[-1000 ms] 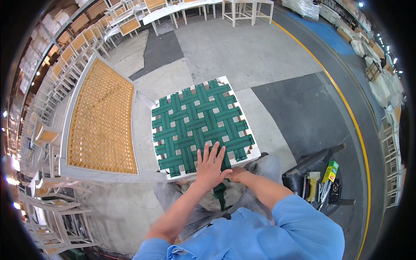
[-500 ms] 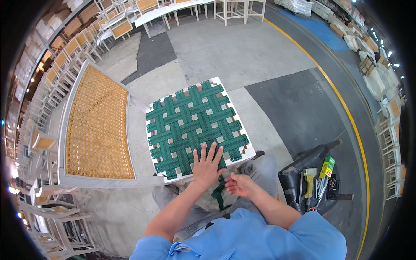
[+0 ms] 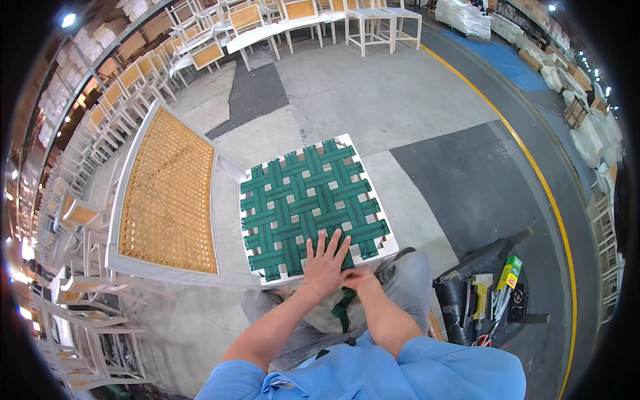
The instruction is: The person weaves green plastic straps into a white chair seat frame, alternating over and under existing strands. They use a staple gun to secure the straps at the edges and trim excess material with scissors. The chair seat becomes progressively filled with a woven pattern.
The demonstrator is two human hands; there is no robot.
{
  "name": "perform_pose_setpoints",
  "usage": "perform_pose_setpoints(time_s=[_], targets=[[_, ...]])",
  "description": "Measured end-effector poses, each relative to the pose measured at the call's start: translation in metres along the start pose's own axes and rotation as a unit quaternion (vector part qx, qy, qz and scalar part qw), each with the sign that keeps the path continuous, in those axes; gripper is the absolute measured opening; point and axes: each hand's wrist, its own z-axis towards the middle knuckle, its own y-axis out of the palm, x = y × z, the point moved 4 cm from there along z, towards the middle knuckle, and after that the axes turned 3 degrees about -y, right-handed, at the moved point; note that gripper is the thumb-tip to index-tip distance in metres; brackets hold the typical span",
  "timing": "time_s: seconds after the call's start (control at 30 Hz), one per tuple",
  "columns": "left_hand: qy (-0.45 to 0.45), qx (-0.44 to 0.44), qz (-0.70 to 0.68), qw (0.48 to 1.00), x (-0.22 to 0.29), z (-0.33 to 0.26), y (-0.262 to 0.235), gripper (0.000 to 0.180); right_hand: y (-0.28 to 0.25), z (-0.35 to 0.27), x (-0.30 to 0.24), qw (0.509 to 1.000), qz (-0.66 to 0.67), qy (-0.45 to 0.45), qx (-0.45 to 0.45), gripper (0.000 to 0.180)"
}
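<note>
In front of me stands a white chair frame (image 3: 229, 279) whose seat is covered with woven green webbing (image 3: 313, 200). Its tall back holds a panel of tan cane mesh (image 3: 170, 197). My left hand (image 3: 325, 267) lies flat on the near part of the weave, fingers spread. Right beside it, at the seat's near edge, my right hand (image 3: 358, 276) is closed on a green webbing strap. The strap's loose tail (image 3: 343, 310) dangles below that hand over my lap; the fingertips and the part they grip are mostly hidden.
To my right, a black tool bag (image 3: 460, 300) holds a yellow tool (image 3: 481, 297), a green-and-yellow box (image 3: 510, 272) and red-handled scissors (image 3: 484, 340). Rows of chairs (image 3: 133, 80) line the left and back. A yellow floor line (image 3: 533, 163) curves along the right.
My right hand has moved up and left to the seat's near edge and closed on the strap there. My left hand still presses on the weave. The whole view has shifted slightly.
</note>
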Motion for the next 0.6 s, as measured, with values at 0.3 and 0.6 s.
perform_pose_setpoints(time_s=[0.3,0.6], targets=[[0.011,0.078,-0.335,0.939,0.022,-0.049,-0.004,0.037,-0.006,0.044,-0.026,0.998,0.003,-0.063,0.018,0.033],[-0.409,-0.173,-0.884,0.145,0.004,-0.073,0.148,0.042,-0.016,0.070,-0.034,0.993,-0.023,-0.100,0.058,0.034]])
